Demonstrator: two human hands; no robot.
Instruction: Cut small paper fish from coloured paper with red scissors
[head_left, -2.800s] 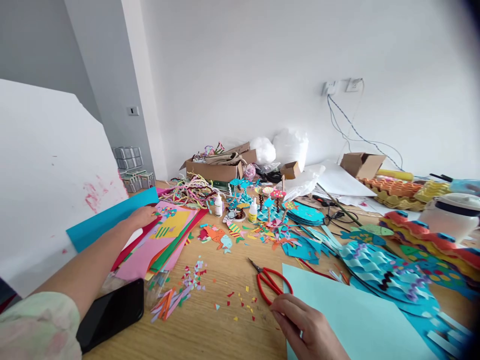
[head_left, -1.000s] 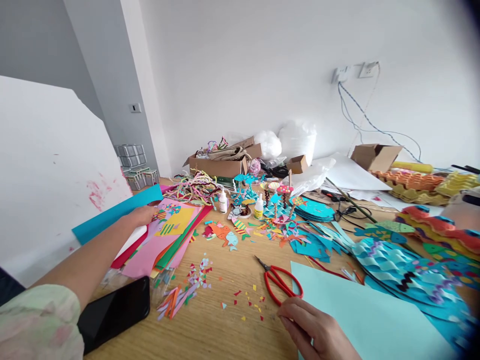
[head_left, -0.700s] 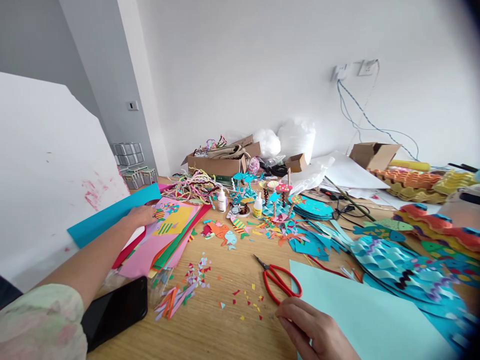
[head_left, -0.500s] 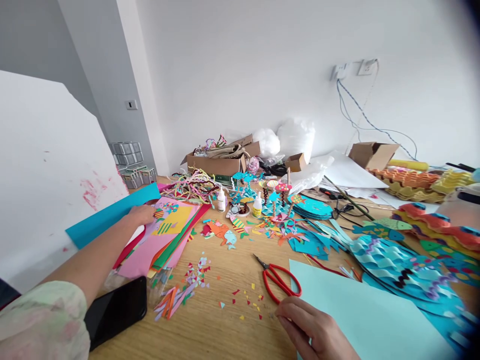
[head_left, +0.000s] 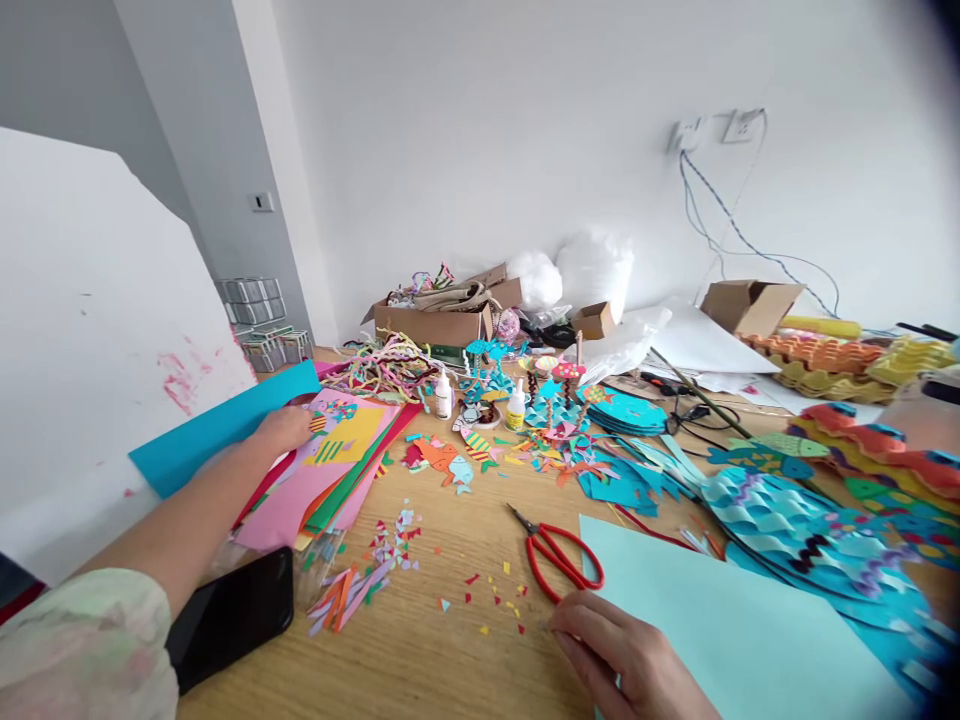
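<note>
At the left edge of a stack of coloured paper point(head_left: 274, 510), my left hand point(head_left: 281, 432) is closed, its fingertips mostly hidden. Small fish cut-outs and a yellow sheet point(head_left: 358, 440) lie on top of that stack. A blue sheet point(head_left: 217, 430) stands tilted behind my left forearm. My right hand point(head_left: 626, 655) rests with curled fingers at the left edge of a pale blue sheet point(head_left: 735, 610), and no object shows in it. Just beyond its fingers lie red-handled scissors point(head_left: 562, 560), their blades pointing away to the left.
A black phone point(head_left: 232, 625) lies below my left forearm. Paper scraps point(head_left: 394, 540) are scattered mid-table. Farther back are glue bottles point(head_left: 516, 408), paper fish point(head_left: 439, 458), pipe cleaners point(head_left: 382, 362) and a cardboard box point(head_left: 431, 325). Blue decorated discs point(head_left: 795, 520) and egg cartons point(head_left: 814, 362) fill the right side.
The view has shifted slightly. Both hands stay in about the same places, the left at the paper stack and the right beside the scissors.
</note>
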